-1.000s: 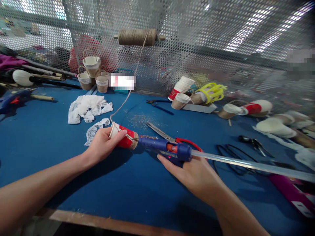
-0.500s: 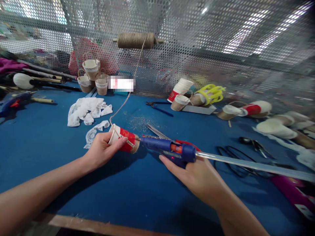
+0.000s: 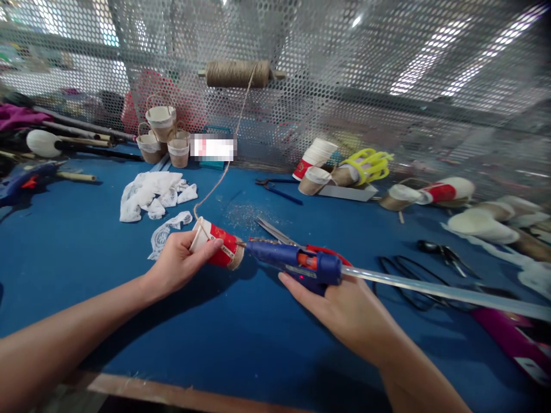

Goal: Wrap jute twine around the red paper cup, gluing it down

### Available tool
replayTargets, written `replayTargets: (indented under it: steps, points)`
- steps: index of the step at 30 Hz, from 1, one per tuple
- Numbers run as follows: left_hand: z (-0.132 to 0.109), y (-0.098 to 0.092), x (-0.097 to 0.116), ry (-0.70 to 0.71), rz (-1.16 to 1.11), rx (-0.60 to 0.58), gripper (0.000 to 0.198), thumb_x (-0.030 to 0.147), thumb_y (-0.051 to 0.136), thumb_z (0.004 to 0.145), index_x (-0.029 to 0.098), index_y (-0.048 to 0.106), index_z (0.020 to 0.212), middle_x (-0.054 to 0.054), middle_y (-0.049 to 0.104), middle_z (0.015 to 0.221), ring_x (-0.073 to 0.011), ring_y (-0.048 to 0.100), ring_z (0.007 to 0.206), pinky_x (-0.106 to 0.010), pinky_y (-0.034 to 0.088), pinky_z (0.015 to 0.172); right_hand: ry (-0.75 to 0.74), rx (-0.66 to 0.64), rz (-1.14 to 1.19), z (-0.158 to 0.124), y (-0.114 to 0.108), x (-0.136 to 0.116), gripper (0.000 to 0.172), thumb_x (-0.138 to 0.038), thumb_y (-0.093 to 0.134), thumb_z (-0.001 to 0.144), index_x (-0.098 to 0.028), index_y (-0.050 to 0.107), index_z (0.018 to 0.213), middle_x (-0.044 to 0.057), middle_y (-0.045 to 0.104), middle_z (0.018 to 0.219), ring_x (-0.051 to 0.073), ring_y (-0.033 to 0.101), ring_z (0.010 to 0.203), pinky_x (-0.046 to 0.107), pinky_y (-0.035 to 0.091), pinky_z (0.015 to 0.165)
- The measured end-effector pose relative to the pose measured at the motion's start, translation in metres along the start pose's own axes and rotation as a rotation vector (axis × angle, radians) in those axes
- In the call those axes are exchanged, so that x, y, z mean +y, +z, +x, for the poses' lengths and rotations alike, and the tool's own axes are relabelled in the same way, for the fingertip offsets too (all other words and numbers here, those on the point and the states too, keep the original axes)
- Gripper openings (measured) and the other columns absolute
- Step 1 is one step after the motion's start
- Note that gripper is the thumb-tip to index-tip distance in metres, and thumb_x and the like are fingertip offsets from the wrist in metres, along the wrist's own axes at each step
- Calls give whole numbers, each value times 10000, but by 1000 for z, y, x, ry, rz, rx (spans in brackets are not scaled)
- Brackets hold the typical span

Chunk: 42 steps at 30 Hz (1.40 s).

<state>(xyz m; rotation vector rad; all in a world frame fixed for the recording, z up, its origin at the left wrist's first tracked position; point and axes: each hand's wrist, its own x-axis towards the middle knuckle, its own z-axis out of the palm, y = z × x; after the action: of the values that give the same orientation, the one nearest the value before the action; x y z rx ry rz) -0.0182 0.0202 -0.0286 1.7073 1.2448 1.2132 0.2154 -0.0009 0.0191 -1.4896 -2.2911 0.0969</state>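
Frame centre: left hand (image 3: 176, 261) clamped on cup (image 3: 221, 240), right hand (image 3: 344, 304) clamped on glue gun (image 3: 275, 252). Twine (image 3: 235, 261) wraps cup's narrow end; red wall largely bare, wrapping apparently barely begun.

The blue glue gun (image 3: 287, 258) points at the tilted red paper cup (image 3: 228, 248).

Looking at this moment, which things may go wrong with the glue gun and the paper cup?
The glue gun points at the paper cup, close to the left hand; hot glue might burn skin. The twine from the spool to the cup could snag and tug it. The scissors lie just beyond the glue gun, which might knock them.
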Motion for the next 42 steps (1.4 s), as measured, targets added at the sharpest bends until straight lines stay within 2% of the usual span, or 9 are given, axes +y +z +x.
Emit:
replayTargets:
  steps: [3, 9, 14, 19, 22, 31, 40, 42]
  points:
    - [0, 1, 1, -26, -30, 1, 259, 331, 528, 768, 128, 598, 622, 36, 511, 493, -67, 374, 442, -171, 314, 402, 8, -1, -1, 1, 0, -1, 204, -353, 515, 766, -208, 659, 763, 41, 687, 698, 217, 654, 665, 302, 522, 598]
    - [1, 1, 3, -63, -75, 6, 251, 332, 532, 759, 122, 633, 666, 10, 581, 545, -85, 444, 474, -182, 365, 440, 64, -27, 11, 0, 0, -4, 225, -362, 518, 756, -186, 657, 759, 51, 684, 679, 230, 653, 643, 305, 518, 545]
    - [3, 1, 5, -68, -96, 44, 230, 303, 535, 750, 129, 634, 637, 10, 596, 537, -85, 462, 472, -178, 380, 443, -1, -8, 2, -3, 1, -2, 210, -369, 527, 761, -211, 664, 740, 19, 663, 613, 182, 619, 545, 265, 490, 499]
    - [1, 0, 5, -59, -81, 11, 230, 313, 530, 753, 126, 626, 661, 15, 573, 527, -76, 429, 463, -177, 357, 432, -52, 12, -10, -1, 0, 1, 214, -351, 514, 774, -213, 673, 733, 20, 654, 592, 173, 611, 542, 251, 479, 496]
    - [1, 1, 4, -71, -67, -3, 242, 327, 530, 753, 121, 617, 660, 13, 560, 525, -78, 417, 465, -184, 344, 431, -56, 28, -16, 0, 0, 1, 218, -351, 516, 773, -207, 679, 764, 26, 660, 610, 181, 620, 569, 258, 488, 520]
    - [5, 1, 7, -149, -118, 62, 285, 349, 540, 745, 122, 597, 582, 18, 526, 503, -78, 387, 465, -183, 328, 417, -73, -17, -16, -6, 0, -3, 179, -311, 526, 765, -253, 678, 840, 27, 686, 701, 221, 645, 663, 317, 525, 611]
    - [3, 0, 7, -104, -150, 64, 238, 321, 547, 750, 132, 609, 620, 24, 555, 526, -80, 426, 481, -180, 376, 460, -23, -41, 5, -5, -2, -4, 168, -347, 524, 772, -250, 660, 791, 23, 686, 716, 222, 649, 665, 314, 530, 609]
    - [2, -1, 6, -79, -132, 61, 231, 315, 545, 750, 131, 612, 630, 21, 557, 529, -82, 425, 478, -181, 369, 452, -12, -46, 10, -5, -3, -4, 183, -354, 518, 771, -238, 659, 773, 21, 680, 670, 215, 646, 630, 303, 527, 575]
